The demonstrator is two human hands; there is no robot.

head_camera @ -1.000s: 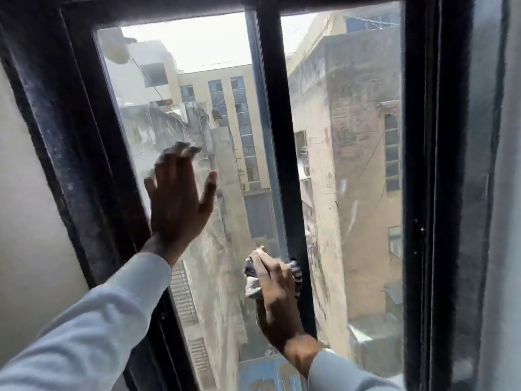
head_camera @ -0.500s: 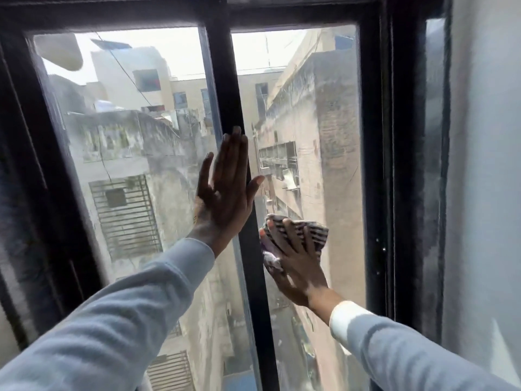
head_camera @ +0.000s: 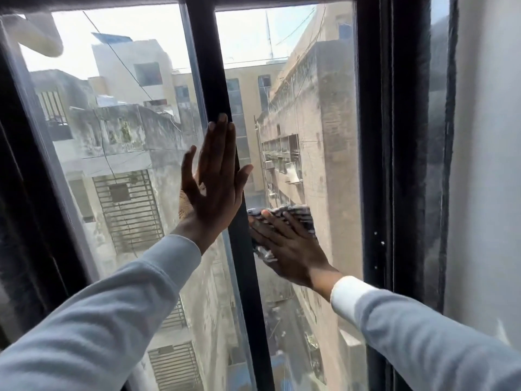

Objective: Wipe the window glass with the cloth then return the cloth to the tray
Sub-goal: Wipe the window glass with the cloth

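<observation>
The window glass point(head_camera: 324, 136) fills the view in two panes split by a black centre bar point(head_camera: 214, 80). My right hand point(head_camera: 287, 246) presses a black-and-white striped cloth point(head_camera: 296, 214) flat against the right pane, just right of the bar. My left hand point(head_camera: 214, 176) lies flat and open, fingers up, over the left pane and the bar's edge, holding nothing. No tray is in view.
A thick black frame point(head_camera: 377, 165) borders the right pane, with a pale wall point(head_camera: 485, 193) beyond it. Another dark frame edge point(head_camera: 25, 193) runs down the left. Buildings and an alley show through the glass.
My right hand has carried the cloth from the left pane's lower part to the right pane. My left hand has shifted right to the centre bar. The view has swung right.
</observation>
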